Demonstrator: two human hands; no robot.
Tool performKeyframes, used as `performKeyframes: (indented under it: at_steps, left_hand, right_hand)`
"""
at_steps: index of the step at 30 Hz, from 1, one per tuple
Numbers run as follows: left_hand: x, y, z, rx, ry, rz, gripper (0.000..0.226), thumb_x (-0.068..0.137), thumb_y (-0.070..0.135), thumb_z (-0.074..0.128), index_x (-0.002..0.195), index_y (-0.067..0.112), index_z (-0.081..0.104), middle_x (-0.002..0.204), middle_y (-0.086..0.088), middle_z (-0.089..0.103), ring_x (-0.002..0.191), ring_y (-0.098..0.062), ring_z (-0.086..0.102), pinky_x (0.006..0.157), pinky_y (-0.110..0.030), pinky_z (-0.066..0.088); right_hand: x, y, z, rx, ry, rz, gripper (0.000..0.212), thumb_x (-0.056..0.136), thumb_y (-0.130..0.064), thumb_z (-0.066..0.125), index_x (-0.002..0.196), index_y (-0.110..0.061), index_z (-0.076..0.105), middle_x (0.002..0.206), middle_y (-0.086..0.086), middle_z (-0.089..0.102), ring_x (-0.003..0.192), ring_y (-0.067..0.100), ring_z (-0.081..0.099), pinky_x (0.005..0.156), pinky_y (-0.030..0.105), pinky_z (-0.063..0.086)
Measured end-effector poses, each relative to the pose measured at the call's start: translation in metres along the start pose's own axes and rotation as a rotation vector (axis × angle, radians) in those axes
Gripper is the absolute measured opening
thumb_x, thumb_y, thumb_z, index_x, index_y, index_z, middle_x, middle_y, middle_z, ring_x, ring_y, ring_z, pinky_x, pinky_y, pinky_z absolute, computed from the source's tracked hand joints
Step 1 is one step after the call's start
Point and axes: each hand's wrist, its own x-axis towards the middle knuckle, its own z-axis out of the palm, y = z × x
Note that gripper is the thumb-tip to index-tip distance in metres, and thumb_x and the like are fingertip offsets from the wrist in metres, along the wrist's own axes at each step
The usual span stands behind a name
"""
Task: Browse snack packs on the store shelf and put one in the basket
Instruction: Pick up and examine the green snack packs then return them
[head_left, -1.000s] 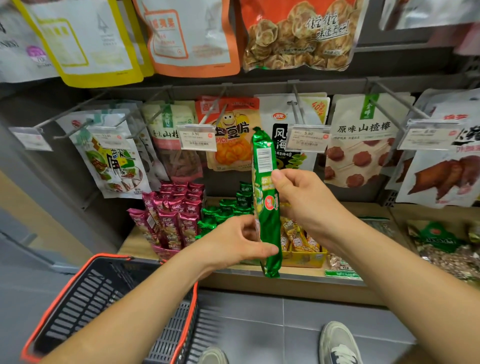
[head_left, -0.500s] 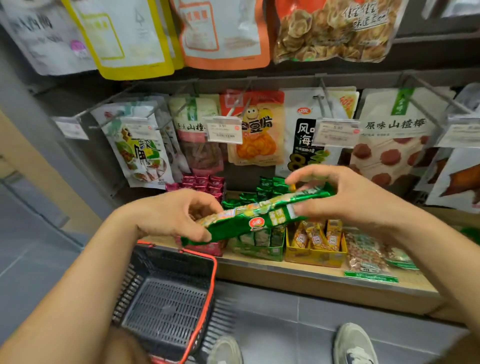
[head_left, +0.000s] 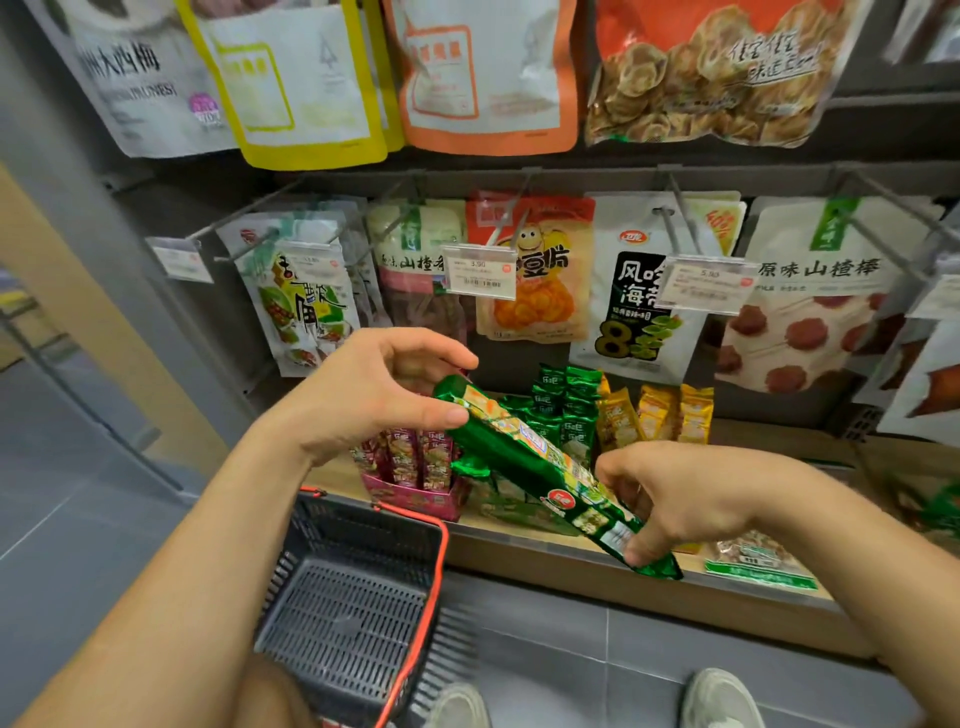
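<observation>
A wooden shelf (head_left: 519, 564) carries boxed snacks, and a dark, red-rimmed basket (head_left: 343, 623) sits lower left. In front of the shelf slants a long green snack pack (head_left: 530, 462). The left hand (head_left: 363, 395) has its grip pinching the upper end, and the right hand (head_left: 691, 493) has its grip pinching the lower end.

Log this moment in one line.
left hand: holds green snack pack top; right hand: pinches lower end; pack: tilted; basket: below

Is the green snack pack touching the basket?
Apart. Head view: the left hand and right hand hold the green snack pack up, a clear gap above the basket.
</observation>
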Motion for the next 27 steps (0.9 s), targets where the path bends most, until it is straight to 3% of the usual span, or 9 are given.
performKeyframes:
  at_steps: [4, 7, 10, 12, 15, 19, 21, 24, 27]
  left_hand:
    - [0.003, -0.001, 0.003, -0.093, 0.075, 0.036, 0.020, 0.057, 0.015, 0.082, 0.076, 0.019, 0.077, 0.084, -0.008, 0.076, 0.076, -0.015, 0.072, 0.063, -0.020, 0.055]
    - [0.006, 0.000, 0.008, -0.057, 0.135, 0.063, 0.012, 0.060, 0.018, 0.081, 0.071, 0.017, 0.078, 0.080, -0.008, 0.076, 0.070, -0.014, 0.070, 0.065, -0.022, 0.056]
    - [0.008, -0.002, 0.010, 0.016, 0.149, 0.038, 0.010, 0.063, 0.023, 0.079, 0.073, 0.022, 0.079, 0.086, -0.006, 0.076, 0.081, -0.019, 0.071, 0.076, -0.027, 0.059]
    - [0.010, -0.005, 0.011, 0.023, 0.149, 0.047, 0.008, 0.072, 0.013, 0.075, 0.073, 0.021, 0.077, 0.090, -0.006, 0.076, 0.084, -0.019, 0.069, 0.079, -0.030, 0.057]
    - [0.011, -0.007, 0.012, 0.079, 0.151, 0.087, 0.027, 0.083, -0.003, 0.067, 0.074, 0.022, 0.071, 0.091, -0.008, 0.074, 0.083, -0.018, 0.067, 0.079, -0.030, 0.056]
    - [0.013, -0.012, 0.000, 0.222, 0.313, 0.088, 0.026, 0.076, 0.002, 0.077, 0.068, 0.027, 0.076, 0.078, 0.001, 0.075, 0.074, -0.008, 0.067, 0.071, -0.019, 0.055]
    - [0.012, -0.015, -0.005, 0.097, 0.330, 0.024, 0.021, 0.074, 0.005, 0.077, 0.069, 0.025, 0.078, 0.073, -0.002, 0.074, 0.069, -0.010, 0.067, 0.068, -0.021, 0.055]
    - [0.011, -0.020, 0.001, -0.222, 0.192, -0.077, 0.006, 0.070, 0.017, 0.075, 0.076, 0.020, 0.077, 0.073, -0.004, 0.071, 0.068, -0.013, 0.066, 0.066, -0.024, 0.056]
    - [0.012, -0.026, 0.004, -0.341, 0.124, -0.152, 0.028, 0.069, 0.030, 0.076, 0.096, 0.022, 0.075, 0.089, -0.004, 0.072, 0.075, -0.009, 0.066, 0.067, -0.023, 0.055]
  right_hand:
    - [0.000, -0.003, 0.000, -0.078, -0.023, 0.030, 0.063, 0.076, -0.033, 0.081, 0.127, -0.021, 0.047, 0.124, -0.001, 0.055, 0.113, 0.022, 0.054, 0.096, 0.041, 0.047]
    - [-0.001, -0.003, 0.000, -0.060, -0.038, -0.001, 0.058, 0.074, -0.030, 0.083, 0.122, -0.019, 0.051, 0.118, 0.001, 0.059, 0.106, 0.023, 0.057, 0.093, 0.045, 0.049]
    - [-0.002, -0.001, 0.000, -0.085, -0.004, 0.011, 0.052, 0.075, -0.031, 0.082, 0.116, -0.016, 0.054, 0.112, 0.002, 0.060, 0.100, 0.023, 0.058, 0.089, 0.043, 0.051]
    - [-0.001, 0.000, 0.000, -0.075, 0.019, 0.006, 0.049, 0.075, -0.032, 0.082, 0.113, -0.017, 0.054, 0.108, 0.000, 0.059, 0.097, 0.020, 0.057, 0.086, 0.039, 0.051]
    - [0.000, 0.002, 0.001, -0.045, 0.060, -0.001, 0.047, 0.075, -0.034, 0.081, 0.109, -0.019, 0.051, 0.105, -0.002, 0.058, 0.094, 0.018, 0.056, 0.084, 0.036, 0.051]
    - [0.002, 0.008, -0.003, -0.092, 0.285, 0.039, 0.061, 0.074, -0.033, 0.078, 0.123, -0.022, 0.044, 0.101, -0.010, 0.048, 0.089, 0.015, 0.049, 0.072, 0.027, 0.043]
    - [0.003, 0.011, -0.004, -0.138, 0.383, 0.052, 0.070, 0.072, -0.033, 0.078, 0.129, -0.024, 0.039, 0.099, -0.008, 0.044, 0.089, 0.016, 0.045, 0.071, 0.028, 0.040]
    - [0.003, 0.010, -0.001, -0.200, 0.441, 0.048, 0.060, 0.070, -0.032, 0.080, 0.114, -0.027, 0.039, 0.088, -0.010, 0.040, 0.084, 0.018, 0.045, 0.067, 0.028, 0.038]
    - [0.004, 0.006, 0.003, -0.209, 0.463, 0.032, 0.052, 0.071, -0.030, 0.078, 0.103, -0.026, 0.037, 0.083, -0.011, 0.035, 0.081, 0.019, 0.047, 0.064, 0.029, 0.039]
